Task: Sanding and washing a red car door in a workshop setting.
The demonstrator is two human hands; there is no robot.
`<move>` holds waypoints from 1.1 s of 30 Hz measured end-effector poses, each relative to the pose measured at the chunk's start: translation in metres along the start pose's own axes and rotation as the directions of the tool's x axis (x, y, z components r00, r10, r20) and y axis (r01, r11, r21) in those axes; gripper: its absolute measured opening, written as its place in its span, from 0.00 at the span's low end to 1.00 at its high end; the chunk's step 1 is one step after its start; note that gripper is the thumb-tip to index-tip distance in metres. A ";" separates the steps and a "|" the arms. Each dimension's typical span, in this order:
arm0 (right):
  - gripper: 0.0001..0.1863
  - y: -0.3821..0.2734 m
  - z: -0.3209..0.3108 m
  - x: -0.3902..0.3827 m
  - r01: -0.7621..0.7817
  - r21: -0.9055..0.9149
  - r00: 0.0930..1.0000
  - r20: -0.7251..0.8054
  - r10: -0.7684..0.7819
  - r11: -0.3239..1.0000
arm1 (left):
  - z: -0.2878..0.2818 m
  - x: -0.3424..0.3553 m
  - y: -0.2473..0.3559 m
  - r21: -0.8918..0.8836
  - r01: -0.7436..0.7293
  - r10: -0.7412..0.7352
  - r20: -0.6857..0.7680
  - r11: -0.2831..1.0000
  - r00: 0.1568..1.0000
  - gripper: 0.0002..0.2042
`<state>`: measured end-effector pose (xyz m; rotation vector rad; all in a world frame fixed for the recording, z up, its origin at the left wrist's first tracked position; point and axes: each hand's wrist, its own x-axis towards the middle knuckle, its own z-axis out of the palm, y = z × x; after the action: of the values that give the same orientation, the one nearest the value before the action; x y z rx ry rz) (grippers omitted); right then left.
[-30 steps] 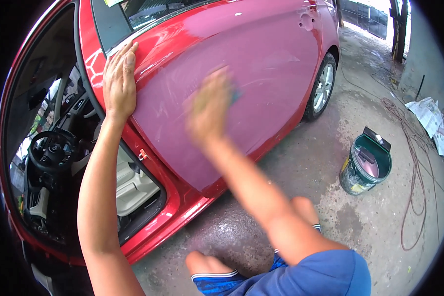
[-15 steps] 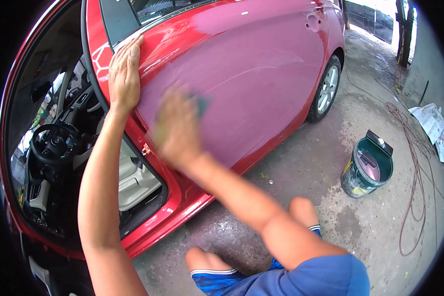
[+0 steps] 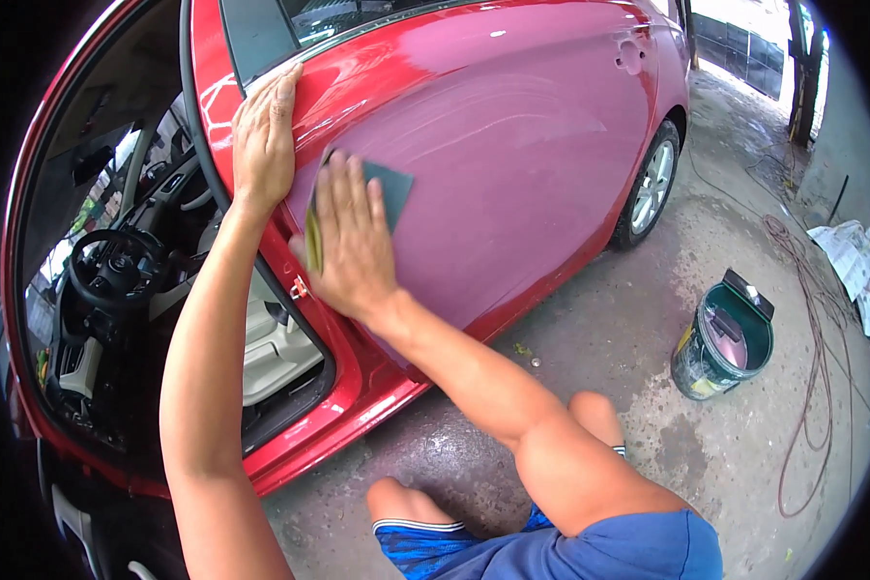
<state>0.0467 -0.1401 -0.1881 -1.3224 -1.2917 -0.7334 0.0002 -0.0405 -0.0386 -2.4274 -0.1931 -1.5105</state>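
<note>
Right hand: palm down, fingers extended and nearly together over a dark blue-green sheet, thumb at the edge of a yellow-green layer; grip closed on this stack. The sheet is thin, matte and straight-edged, one corner projecting beyond the fingers. Whether sheet and layer are one piece: cannot tell. Position: against the door panel, near its front edge, below the left hand.

Left hand: flat, fingers straight and side by side, resting on the red upper front corner of the door; grasps nothing.

Door surface: dull pink-mauve over most of the area, with faint pale arcs and streaks; glossy red along the top, front margin and lower edge. Handle recess at the far upper end, also pinkish.

Around it: doorway to the left shows a beige seat and a black steering wheel. Rear wheel, silver-spoked, stands beyond the door. Concrete floor, stained and patchy. To the right, a dark green bucket holds pinkish liquid; farther right, a looped reddish-brown cable and a crumpled pale sheeting beside a grey wall.
</note>
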 end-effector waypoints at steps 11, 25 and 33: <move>0.42 0.123 -0.021 0.079 -0.232 -0.257 0.941 -0.303 0.150 0.938 | 0.002 0.000 0.007 -0.075 0.110 -0.113 -0.037 0.991 0.993 0.25; 0.43 0.089 -0.022 0.071 -0.236 -0.149 0.947 -0.257 0.193 0.960 | 0.000 -0.002 0.000 -0.097 0.084 -0.087 -0.034 0.992 0.996 0.24; 0.44 0.206 -0.059 0.122 -0.302 -0.181 0.930 -0.270 0.248 0.936 | 0.007 0.013 0.018 -0.092 0.023 -0.032 -0.095 0.995 0.995 0.24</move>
<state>0.2820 -0.1246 -0.1169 -1.5034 -0.8232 -0.8260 0.0167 -0.0564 -0.0324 -2.4227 -0.1412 -1.6787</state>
